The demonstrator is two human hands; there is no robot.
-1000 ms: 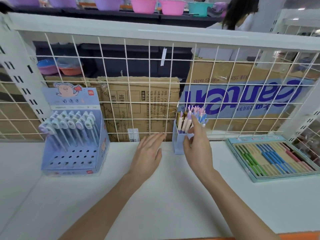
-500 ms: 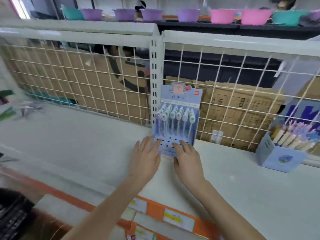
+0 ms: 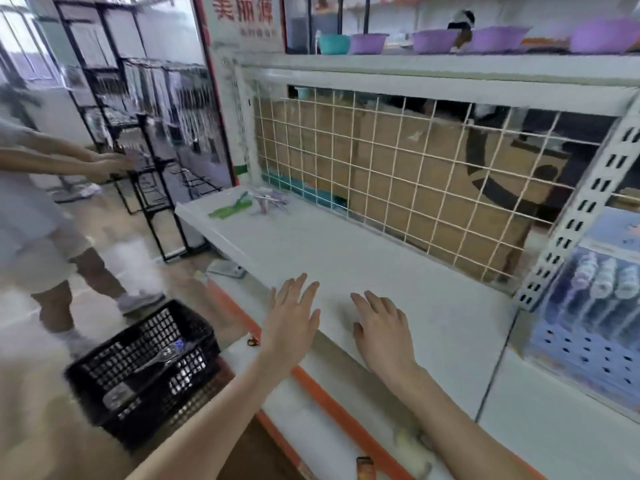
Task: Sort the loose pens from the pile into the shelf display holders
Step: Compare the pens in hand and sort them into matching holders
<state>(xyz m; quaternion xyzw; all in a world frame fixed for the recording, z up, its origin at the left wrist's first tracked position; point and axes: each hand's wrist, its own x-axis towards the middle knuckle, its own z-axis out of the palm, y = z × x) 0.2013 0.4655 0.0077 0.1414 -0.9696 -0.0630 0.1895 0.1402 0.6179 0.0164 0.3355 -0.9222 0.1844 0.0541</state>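
Both hands, the left hand (image 3: pixel 294 317) and right hand (image 3: pixel 381 327), are now carried leftward off the display holder (image 3: pixel 588 306), held open and empty, with the pen pile (image 3: pixel 252 204) lying far ahead-left, nearer the left.

The shelf (image 3: pixel 363 258) looks smooth, matt white — painted metal. The wire grid (image 3: pixel 398 174) is coated wire; the basket (image 3: pixel 145 368) is black perforated plastic — slightly glossy.

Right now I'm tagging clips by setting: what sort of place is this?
Most likely a small shop. A white retail shelf with a wire-grid back, a blue pen display holder, a black shopping basket on the floor, and plastic basins up top.
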